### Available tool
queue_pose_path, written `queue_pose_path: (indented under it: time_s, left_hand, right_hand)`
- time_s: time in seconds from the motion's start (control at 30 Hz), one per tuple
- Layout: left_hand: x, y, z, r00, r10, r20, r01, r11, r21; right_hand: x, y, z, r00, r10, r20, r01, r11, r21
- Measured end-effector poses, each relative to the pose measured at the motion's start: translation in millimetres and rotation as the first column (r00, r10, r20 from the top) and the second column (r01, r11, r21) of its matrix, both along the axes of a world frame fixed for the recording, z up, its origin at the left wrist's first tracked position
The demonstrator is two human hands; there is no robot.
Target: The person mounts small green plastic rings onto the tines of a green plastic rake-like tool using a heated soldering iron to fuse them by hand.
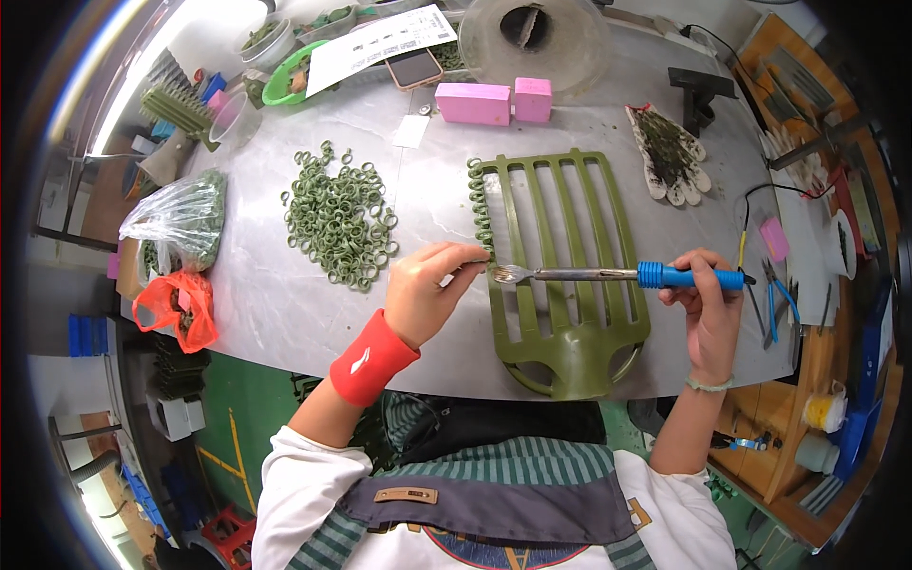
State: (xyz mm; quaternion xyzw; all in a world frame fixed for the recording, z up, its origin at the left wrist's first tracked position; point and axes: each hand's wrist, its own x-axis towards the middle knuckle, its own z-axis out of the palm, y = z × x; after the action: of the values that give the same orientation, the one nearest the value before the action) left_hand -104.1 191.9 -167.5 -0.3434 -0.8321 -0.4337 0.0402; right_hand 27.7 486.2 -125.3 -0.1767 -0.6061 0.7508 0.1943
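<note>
My right hand (705,309) is closed round the blue handle of a soldering iron (589,275) with a metal shaft and a flattened, spoon-like tip. That tip lies at the left bar of an olive-green slotted frame (579,332), which rests flat on the table. Just left of the tip, my left hand (432,290) pinches a small green ring against the bar, mostly hidden by the fingertips. Above it, a row of small green rings (478,201) runs along the bar's outer edge. A loose pile of such rings (340,217) lies left of the frame.
Pink blocks (472,104) and a phone (414,68) are at the back, near a large translucent funnel-shaped vessel (570,43). Stained gloves (669,157) lie right of the frame, blue-handled pliers (781,296) farther right. Filled plastic bags (180,223) stand at the left edge.
</note>
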Motion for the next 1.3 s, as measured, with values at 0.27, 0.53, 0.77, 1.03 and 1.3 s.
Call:
queue_pose_path:
  time_s: [0.27,0.53,0.77,1.03,1.3]
  left_hand:
    - [-1.3,14.3,-11.1,0.958,-0.002,-0.285,-0.038,0.990,-0.134]
    - [-5.1,10.3,-10.7,0.965,-0.007,-0.263,-0.015,0.997,-0.081]
    - [-73.6,-59.0,-25.9,0.911,0.032,-0.411,-0.217,0.885,-0.412]
    - [-84.4,-64.4,-34.1,0.873,0.168,-0.458,-0.336,0.887,-0.317]
    - [-7.6,-19.9,7.4,0.991,0.008,0.136,-0.011,1.000,0.022]
  right_hand:
    - [-7.7,-7.3,-9.2,1.000,0.026,-0.009,-0.026,0.998,-0.050]
    - [3.9,6.2,4.7,1.000,-0.018,-0.004,0.018,1.000,0.006]
    - [4.6,2.1,6.5,0.999,0.023,-0.030,-0.023,1.000,-0.001]
    - [4.3,-1.7,12.2,1.000,0.014,-0.023,-0.014,1.000,0.022]
    - [6.4,1.7,8.3,1.000,0.007,0.007,-0.008,1.000,0.029]
